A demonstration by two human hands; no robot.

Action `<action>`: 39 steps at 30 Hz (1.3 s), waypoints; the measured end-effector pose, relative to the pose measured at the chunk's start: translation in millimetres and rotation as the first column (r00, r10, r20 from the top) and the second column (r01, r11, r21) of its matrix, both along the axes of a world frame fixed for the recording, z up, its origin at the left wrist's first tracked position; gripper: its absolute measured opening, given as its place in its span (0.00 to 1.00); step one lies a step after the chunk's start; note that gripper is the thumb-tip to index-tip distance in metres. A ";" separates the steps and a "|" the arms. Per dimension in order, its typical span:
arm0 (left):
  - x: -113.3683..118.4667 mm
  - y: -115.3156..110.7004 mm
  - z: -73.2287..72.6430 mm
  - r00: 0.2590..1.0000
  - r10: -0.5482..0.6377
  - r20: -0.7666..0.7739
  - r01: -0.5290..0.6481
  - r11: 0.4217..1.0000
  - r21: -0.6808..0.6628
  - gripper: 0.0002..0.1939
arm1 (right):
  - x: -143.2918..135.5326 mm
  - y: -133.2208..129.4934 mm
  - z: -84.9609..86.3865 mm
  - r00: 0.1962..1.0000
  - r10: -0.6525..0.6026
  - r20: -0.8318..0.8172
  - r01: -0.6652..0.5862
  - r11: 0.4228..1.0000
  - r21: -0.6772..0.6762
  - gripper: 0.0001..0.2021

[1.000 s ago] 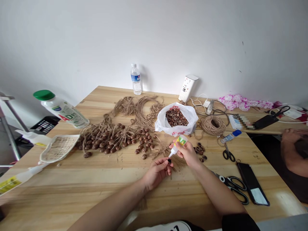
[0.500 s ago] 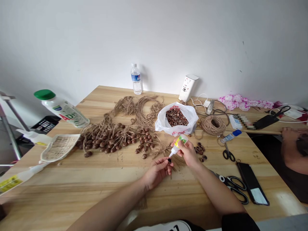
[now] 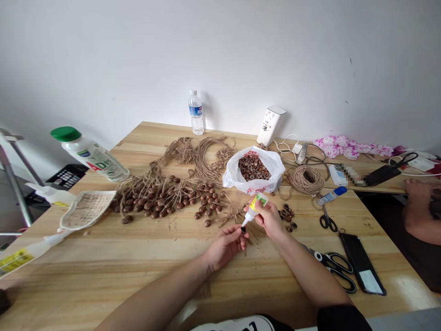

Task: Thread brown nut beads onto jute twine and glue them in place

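Between the thumb and fingers of my left hand is a small dark nutshell half, its hollow facing up. My right hand grips a white glue bottle with a yellow-green label, tilted so the nozzle tip meets or nearly meets the shell. Just behind the hands lie twine strands. Several loose shell halves are right of my right hand. A white plastic bag full of brown shell pieces stands behind. To the left, nuts on twine cords lie in a heap.
At right are a twine coil, a blue-capped glue stick, small scissors, large scissors and a black phone. A water bottle stands by the wall; a woven basket sits left. Another person's arm is at far right.
The glue bottle and the nutshell half stay together in nearly the same place. The whole view has shifted very slightly; nothing was taken up or let go.
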State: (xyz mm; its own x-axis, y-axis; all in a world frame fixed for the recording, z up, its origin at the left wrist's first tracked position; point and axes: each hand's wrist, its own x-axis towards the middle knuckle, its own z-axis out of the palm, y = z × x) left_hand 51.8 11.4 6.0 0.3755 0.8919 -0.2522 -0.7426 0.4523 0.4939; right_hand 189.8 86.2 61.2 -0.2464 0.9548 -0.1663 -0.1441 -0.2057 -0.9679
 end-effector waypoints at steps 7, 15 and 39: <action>-0.1 -0.6 0.2 1.000 0.001 0.006 -0.001 1.000 0.002 0.09 | 0.7 0.7 -1.9 1.000 -0.016 0.004 0.016 1.000 -0.007 0.21; -0.3 -0.5 1.7 1.000 0.001 0.003 -0.001 1.000 0.001 0.09 | 0.1 0.4 -0.7 0.999 -0.033 0.011 0.033 0.999 -0.011 0.21; 0.1 -0.8 1.3 1.000 0.002 0.000 -0.002 1.000 -0.010 0.09 | -0.4 -0.8 -0.7 0.998 -0.052 0.027 0.052 0.998 0.020 0.23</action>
